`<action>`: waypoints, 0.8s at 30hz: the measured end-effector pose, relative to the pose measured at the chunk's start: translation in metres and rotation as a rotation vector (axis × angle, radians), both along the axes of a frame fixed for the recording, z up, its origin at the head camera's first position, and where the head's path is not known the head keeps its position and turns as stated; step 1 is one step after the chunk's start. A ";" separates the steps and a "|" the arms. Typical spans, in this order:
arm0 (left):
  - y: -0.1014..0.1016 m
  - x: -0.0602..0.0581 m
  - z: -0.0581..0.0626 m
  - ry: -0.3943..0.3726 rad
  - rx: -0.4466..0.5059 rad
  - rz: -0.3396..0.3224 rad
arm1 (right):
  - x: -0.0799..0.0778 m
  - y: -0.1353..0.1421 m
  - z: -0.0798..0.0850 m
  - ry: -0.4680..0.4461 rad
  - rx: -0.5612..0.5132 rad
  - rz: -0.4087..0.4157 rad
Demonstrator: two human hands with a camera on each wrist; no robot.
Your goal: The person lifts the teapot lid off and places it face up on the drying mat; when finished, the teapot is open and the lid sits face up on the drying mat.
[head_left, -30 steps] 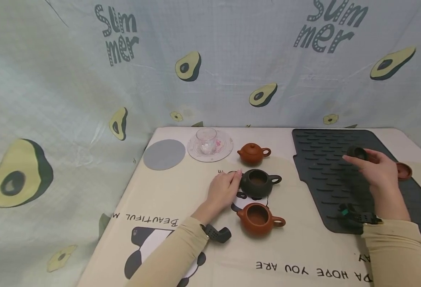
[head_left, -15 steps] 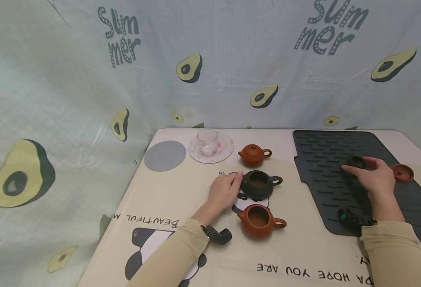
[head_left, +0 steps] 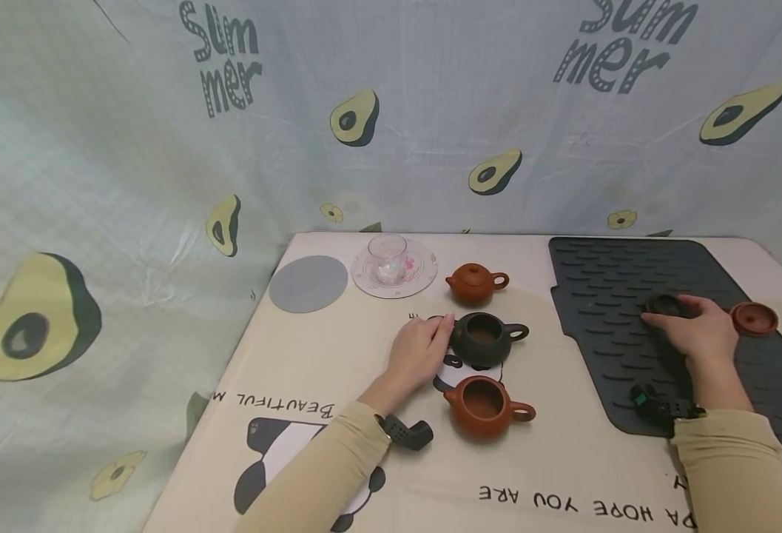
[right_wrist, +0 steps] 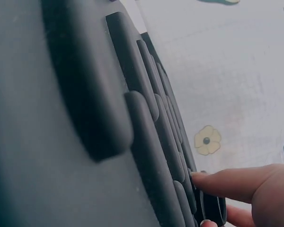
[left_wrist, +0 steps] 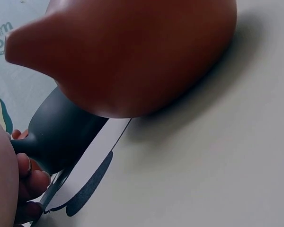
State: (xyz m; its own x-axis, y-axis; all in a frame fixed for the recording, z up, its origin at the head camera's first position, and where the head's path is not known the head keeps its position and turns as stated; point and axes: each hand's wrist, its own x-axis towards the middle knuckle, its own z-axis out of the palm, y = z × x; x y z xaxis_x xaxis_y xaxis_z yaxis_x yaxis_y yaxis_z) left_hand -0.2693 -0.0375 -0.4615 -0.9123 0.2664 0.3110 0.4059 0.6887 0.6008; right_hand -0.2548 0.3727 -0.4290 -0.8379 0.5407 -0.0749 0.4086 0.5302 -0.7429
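In the head view, a lidless black teapot [head_left: 487, 348] stands mid-table, and my left hand [head_left: 417, 348] pinches its spout. The left wrist view shows the fingers curled round that spout [left_wrist: 26, 146]. My right hand [head_left: 706, 333] grips a small black teapot lid [head_left: 665, 304], inner side up, low over the dark ridged mat [head_left: 597, 296]. The right wrist view shows the thumb on one side of the lid [right_wrist: 210, 205] and fingers on the other, right at the mat's ridges. A reddish-brown lid [head_left: 754, 318] lies just right of this hand.
A lidless reddish-brown teapot [head_left: 484, 411] stands nearer me, close to the left wrist. Behind the black one is a small lidded teapot [head_left: 473, 285]. At the back left are a glass cup [head_left: 388, 255] on a patterned plate [head_left: 367, 285] and a grey disc [head_left: 308, 284].
My right hand has lowered the black lid to the mat, turning it from tilted to nearly flat. The left hand keeps its grip on the black teapot's spout.
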 end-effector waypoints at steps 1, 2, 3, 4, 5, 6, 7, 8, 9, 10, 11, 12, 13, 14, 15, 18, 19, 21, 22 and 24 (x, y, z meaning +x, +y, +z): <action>0.000 0.000 0.001 -0.003 0.001 0.000 | 0.000 0.000 0.001 -0.005 0.003 0.005; 0.000 0.000 0.000 -0.005 0.000 -0.001 | 0.000 -0.001 0.001 -0.010 0.004 0.008; 0.000 0.000 0.001 -0.007 0.002 -0.002 | -0.001 -0.001 0.002 -0.017 0.006 0.008; -0.001 0.000 0.001 -0.007 0.002 -0.003 | -0.001 -0.001 0.002 -0.023 0.007 0.008; -0.001 0.001 0.001 -0.008 0.002 -0.005 | -0.001 -0.001 0.002 -0.029 0.005 0.004; -0.001 0.001 0.001 -0.005 0.003 -0.006 | -0.001 -0.002 0.003 -0.033 0.005 -0.001; -0.001 0.001 0.002 -0.001 0.005 -0.006 | -0.002 -0.002 0.003 -0.035 0.003 -0.007; -0.001 0.001 0.002 0.003 0.007 -0.007 | -0.002 -0.002 0.004 -0.035 0.001 -0.013; 0.000 0.001 0.003 0.006 0.008 -0.007 | -0.002 -0.002 0.005 -0.035 0.000 -0.017; 0.000 0.001 0.003 0.007 0.010 -0.007 | -0.002 -0.002 0.005 -0.033 -0.003 -0.019; 0.000 0.001 0.003 0.005 0.011 -0.006 | -0.002 -0.003 0.005 -0.031 -0.006 -0.021; -0.001 0.001 0.003 0.003 0.011 -0.005 | -0.001 -0.003 0.006 -0.028 -0.009 -0.019; -0.001 0.001 0.003 0.000 0.011 -0.003 | -0.001 -0.004 0.007 -0.023 -0.013 -0.016; -0.001 0.001 0.003 -0.002 0.011 -0.002 | -0.001 -0.004 0.007 -0.019 -0.016 -0.014; -0.001 0.001 0.003 -0.004 0.010 0.000 | -0.001 -0.004 0.008 -0.015 -0.017 -0.009; -0.001 0.000 0.001 -0.006 0.009 0.002 | -0.001 -0.005 0.009 -0.006 -0.017 0.003; -0.001 0.000 0.001 -0.005 0.009 0.002 | 0.000 -0.005 0.008 -0.006 -0.016 0.006; -0.001 0.000 0.001 -0.004 0.012 -0.003 | 0.000 -0.004 0.008 -0.005 -0.016 0.009; -0.001 0.000 0.001 -0.005 0.013 -0.005 | 0.000 -0.004 0.008 -0.003 -0.016 0.008; -0.001 0.000 0.001 -0.005 0.014 -0.008 | 0.000 -0.004 0.007 -0.002 -0.014 0.009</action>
State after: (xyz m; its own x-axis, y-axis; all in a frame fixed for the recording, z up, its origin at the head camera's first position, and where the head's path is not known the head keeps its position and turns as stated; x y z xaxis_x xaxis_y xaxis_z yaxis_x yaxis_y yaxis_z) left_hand -0.2692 -0.0382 -0.4609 -0.9116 0.2691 0.3106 0.4085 0.6769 0.6123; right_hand -0.2547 0.3687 -0.4220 -0.8427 0.5318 -0.0842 0.4053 0.5236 -0.7494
